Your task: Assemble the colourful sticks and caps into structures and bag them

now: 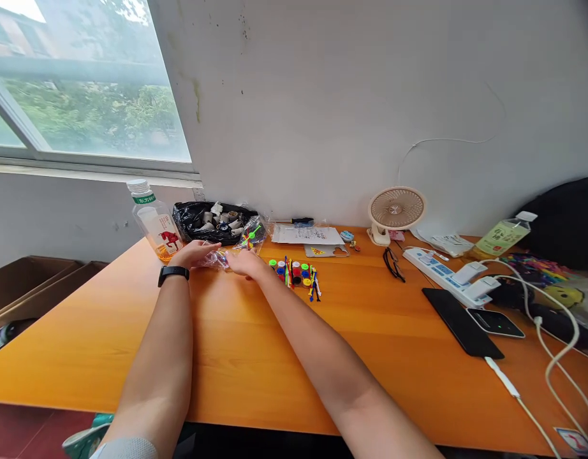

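Note:
A crinkled clear plastic bag (217, 259) with small colourful pieces lies between my two hands on the table. My left hand (197, 254), with a black watch on the wrist, has its fingers closed on the bag's left side. From the right, my right hand (245, 262) pinches the same bag, its fingers partly hidden. Just behind them rests another clear bag part (252, 233) showing green and yellow plastic pieces; whether it is the same bag I cannot tell. Right of my right hand stand rows of small coloured spools (296, 273) and thin plastic sticks (315, 284).
Behind my hands is a black bag (189, 220) of grey pipe fittings. A drink bottle (155, 220) stands at the left. Papers (306, 235), a small fan (396, 209), glasses (393, 264), a power strip (442, 277) and a black phone (459, 322) lie rightward.

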A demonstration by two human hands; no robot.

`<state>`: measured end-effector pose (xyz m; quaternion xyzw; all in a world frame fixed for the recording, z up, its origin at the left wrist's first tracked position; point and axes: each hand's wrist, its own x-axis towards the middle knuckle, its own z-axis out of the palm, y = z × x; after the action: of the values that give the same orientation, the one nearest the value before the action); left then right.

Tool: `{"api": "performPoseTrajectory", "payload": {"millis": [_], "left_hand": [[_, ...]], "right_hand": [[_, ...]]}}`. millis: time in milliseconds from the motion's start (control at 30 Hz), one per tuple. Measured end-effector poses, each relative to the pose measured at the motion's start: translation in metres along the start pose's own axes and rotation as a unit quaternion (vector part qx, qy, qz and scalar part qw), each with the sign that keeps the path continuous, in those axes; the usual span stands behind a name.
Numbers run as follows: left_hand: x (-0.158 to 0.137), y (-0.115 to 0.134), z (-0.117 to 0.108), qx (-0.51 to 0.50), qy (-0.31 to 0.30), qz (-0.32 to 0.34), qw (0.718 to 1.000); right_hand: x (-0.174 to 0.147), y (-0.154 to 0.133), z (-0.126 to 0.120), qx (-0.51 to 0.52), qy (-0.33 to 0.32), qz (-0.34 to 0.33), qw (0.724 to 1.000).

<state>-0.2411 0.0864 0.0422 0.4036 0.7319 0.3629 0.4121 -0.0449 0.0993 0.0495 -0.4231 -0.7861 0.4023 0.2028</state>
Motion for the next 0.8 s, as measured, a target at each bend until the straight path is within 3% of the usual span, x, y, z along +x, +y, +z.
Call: {"api": "performPoseTrajectory", "payload": {"millis": [67,133,333,467,533,633,733,800], "left_hand": [[-0.006,0.004,0.001,-0.012,-0.031,-0.002,0.999],[-0.012,0.009,0.003,-0.025,-0.068,-0.003,0.997],[-0.036,0.035,-0.008,-0.039,-0.102,0.035,0.993],[-0.068,0.084,-0.004,-0.034,-0.074,0.155,0.985],[-0.085,0.112,0.021,-0.067,-0.079,0.208,0.973],[-0.104,0.142,0.093,-0.087,-0.054,0.279,0.955],[-0.113,0.146,0.184,-0.029,-0.075,0.337,0.938],[-0.117,0.138,0.236,0.007,-0.116,0.379,0.918]], "right_hand": [[0.004,0.002,0.012,-0.016,0.034,0.08,0.996],[0.003,0.001,0.021,-0.023,0.052,0.103,0.993],[-0.006,-0.009,0.022,0.005,0.068,0.067,0.995],[-0.023,-0.015,-0.021,0.047,0.153,-0.026,0.987],[-0.041,-0.007,-0.057,0.074,0.194,-0.086,0.974],[-0.08,0.029,-0.116,0.132,0.218,-0.111,0.961],[-0.128,0.085,-0.161,0.165,0.251,-0.044,0.953],[-0.159,0.122,-0.178,0.179,0.254,0.024,0.95]]}}
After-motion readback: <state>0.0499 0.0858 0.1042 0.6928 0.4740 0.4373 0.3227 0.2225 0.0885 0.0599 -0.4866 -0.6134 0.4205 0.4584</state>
